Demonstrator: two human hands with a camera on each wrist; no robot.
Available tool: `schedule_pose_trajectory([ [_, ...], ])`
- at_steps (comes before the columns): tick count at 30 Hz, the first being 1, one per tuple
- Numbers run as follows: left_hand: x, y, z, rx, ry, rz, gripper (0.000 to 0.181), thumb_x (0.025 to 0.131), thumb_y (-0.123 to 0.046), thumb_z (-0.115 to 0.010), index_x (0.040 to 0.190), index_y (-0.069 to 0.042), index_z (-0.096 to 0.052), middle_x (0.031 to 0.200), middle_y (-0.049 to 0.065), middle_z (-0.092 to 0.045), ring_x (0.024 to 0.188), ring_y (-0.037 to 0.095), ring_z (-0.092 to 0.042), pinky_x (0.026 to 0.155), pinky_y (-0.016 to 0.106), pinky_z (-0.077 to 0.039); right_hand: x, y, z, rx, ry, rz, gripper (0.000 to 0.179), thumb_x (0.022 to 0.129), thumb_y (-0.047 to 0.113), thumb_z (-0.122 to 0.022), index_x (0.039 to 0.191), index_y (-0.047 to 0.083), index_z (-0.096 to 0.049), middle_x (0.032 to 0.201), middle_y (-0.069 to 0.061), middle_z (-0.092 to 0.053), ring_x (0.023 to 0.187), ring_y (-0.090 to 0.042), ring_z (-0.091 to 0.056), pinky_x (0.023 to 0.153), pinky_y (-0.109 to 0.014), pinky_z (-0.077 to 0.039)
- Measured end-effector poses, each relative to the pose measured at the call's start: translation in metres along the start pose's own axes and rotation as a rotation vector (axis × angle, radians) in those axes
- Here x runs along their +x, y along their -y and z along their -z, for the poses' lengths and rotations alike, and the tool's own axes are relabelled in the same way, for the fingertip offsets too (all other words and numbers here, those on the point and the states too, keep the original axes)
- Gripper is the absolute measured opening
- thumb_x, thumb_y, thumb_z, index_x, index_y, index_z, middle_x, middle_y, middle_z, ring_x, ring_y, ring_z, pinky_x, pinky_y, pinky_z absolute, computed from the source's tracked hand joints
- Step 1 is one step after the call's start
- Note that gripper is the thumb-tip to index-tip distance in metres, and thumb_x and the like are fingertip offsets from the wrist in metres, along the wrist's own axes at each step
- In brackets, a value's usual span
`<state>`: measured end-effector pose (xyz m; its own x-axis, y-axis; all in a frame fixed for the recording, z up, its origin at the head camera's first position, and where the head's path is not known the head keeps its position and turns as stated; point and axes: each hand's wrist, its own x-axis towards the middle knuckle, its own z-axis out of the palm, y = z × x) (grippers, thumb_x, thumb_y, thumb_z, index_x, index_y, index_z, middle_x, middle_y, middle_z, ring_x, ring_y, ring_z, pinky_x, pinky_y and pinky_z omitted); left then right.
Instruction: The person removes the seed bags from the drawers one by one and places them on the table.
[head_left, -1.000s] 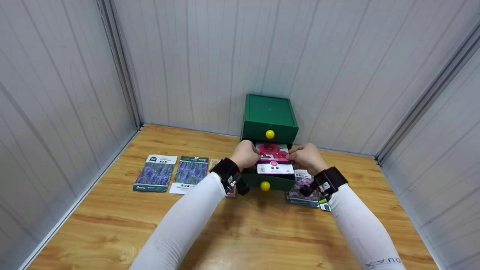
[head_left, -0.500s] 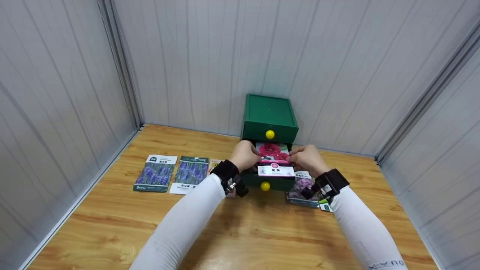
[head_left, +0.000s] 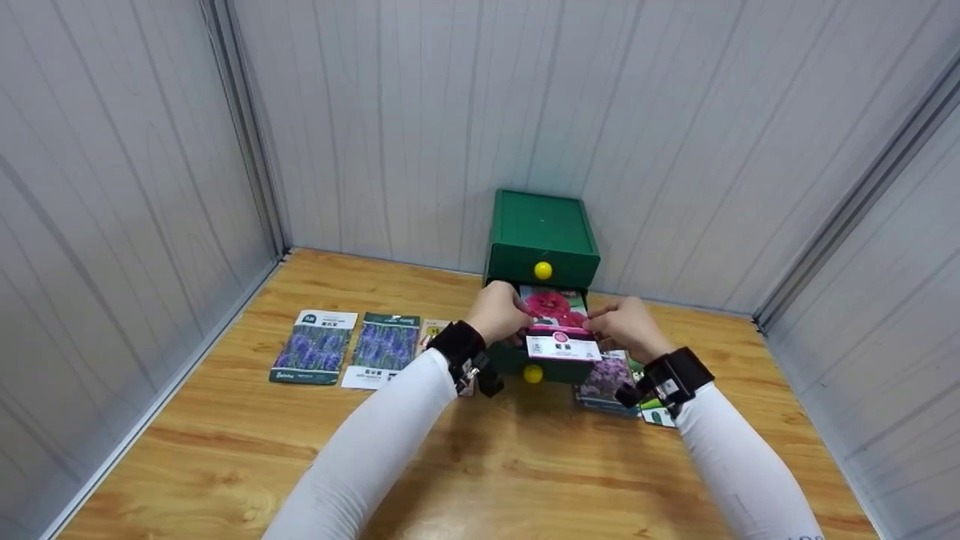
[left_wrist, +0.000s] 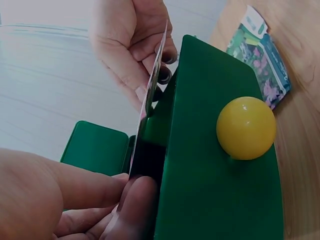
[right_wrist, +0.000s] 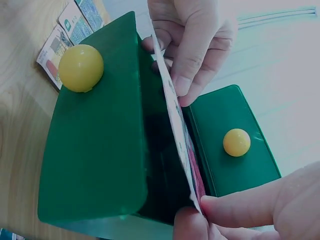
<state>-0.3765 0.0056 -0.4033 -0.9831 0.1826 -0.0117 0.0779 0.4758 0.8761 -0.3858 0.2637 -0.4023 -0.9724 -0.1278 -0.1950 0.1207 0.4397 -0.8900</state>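
A seed packet [head_left: 551, 306] with pink-red flowers and a white label strip is tilted over the pulled-out lower drawer [head_left: 574, 371] of a green cabinet [head_left: 544, 221]. My left hand [head_left: 501, 313] pinches its left edge between thumb and fingers, while my right hand [head_left: 630, 328] pinches the right edge. Both wrist views show the packet edge-on, just behind the drawer front [left_wrist: 205, 175], its lower part overlapping the drawer's dark interior. A yellow knob [right_wrist: 81, 68] sits on that drawer front. The upper drawer, with its own yellow knob [head_left: 543, 271], is closed.
Two packets with purple flowers, one at far left [head_left: 315, 347] and one beside it [head_left: 384, 346], lie flat on the wooden table. Another packet [head_left: 433, 334] is partly behind my left wrist. Right of the drawer lie a pink-flower packet [head_left: 606, 382] and a green-white one [head_left: 658, 415].
Both hands have shifted slightly right and toward me with the seed packet. Its white label strip now hangs a little lower across the drawer front.
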Motion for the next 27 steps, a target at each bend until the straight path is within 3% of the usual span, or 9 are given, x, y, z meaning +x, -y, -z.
schedule_pose_trajectory([
  [5, -0.001, -0.003, -0.003, -0.008, 0.013, 0.001, 0.008, 0.099, -0.001, -0.083, 0.093, 0.003, -0.079, 0.078, 0.01, -0.076, 0.063, 0.023, -0.077, 0.065, 0.037, -0.068, -0.005, -0.002, 0.006, 0.016, 0.004, 0.012, 0.045, 0.102, 0.01, -0.078, 0.142, -0.011, -0.069, 0.12, -0.02, -0.076, 0.086, -0.019, -0.072, 0.071, -0.029, -0.065],
  [10, -0.003, -0.005, -0.005, -0.016, 0.025, 0.001, 0.006, 0.1, -0.001, -0.082, 0.095, 0.003, -0.081, 0.076, 0.011, -0.077, 0.071, 0.033, -0.081, 0.065, 0.037, -0.068, -0.01, -0.003, 0.008, 0.016, 0.008, 0.014, 0.044, 0.103, 0.011, -0.077, 0.14, -0.012, -0.069, 0.117, -0.019, -0.077, 0.088, -0.02, -0.072, 0.072, -0.03, -0.066],
  [17, -0.009, -0.009, -0.007, -0.014, 0.036, 0.006, 0.006, 0.1, -0.003, -0.083, 0.096, 0.001, -0.082, 0.077, 0.01, -0.076, 0.062, 0.021, -0.077, 0.06, 0.029, -0.065, -0.016, -0.006, 0.011, 0.034, 0.006, 0.027, 0.044, 0.103, 0.01, -0.077, 0.139, -0.014, -0.068, 0.113, -0.017, -0.077, 0.088, -0.02, -0.073, 0.073, -0.031, -0.066],
  [22, -0.012, -0.012, -0.01, -0.027, 0.042, 0.001, 0.005, 0.1, -0.004, -0.083, 0.098, 0.001, -0.082, 0.08, 0.01, -0.076, 0.063, 0.02, -0.076, 0.061, 0.029, -0.065, -0.018, -0.01, 0.015, 0.034, 0.006, 0.051, 0.044, 0.102, 0.01, -0.077, 0.139, -0.014, -0.068, 0.108, -0.014, -0.078, 0.087, -0.019, -0.072, 0.071, -0.031, -0.065],
  [27, -0.012, -0.014, -0.015, -0.059, 0.048, 0.023, 0.005, 0.101, -0.004, -0.082, 0.103, 0.0, -0.081, 0.084, 0.01, -0.076, 0.068, 0.022, -0.078, 0.064, 0.032, -0.067, -0.021, -0.012, 0.02, 0.05, 0.007, 0.067, 0.048, 0.104, 0.013, -0.077, 0.142, -0.014, -0.066, 0.119, -0.02, -0.077, 0.093, -0.02, -0.073, 0.075, -0.031, -0.066],
])
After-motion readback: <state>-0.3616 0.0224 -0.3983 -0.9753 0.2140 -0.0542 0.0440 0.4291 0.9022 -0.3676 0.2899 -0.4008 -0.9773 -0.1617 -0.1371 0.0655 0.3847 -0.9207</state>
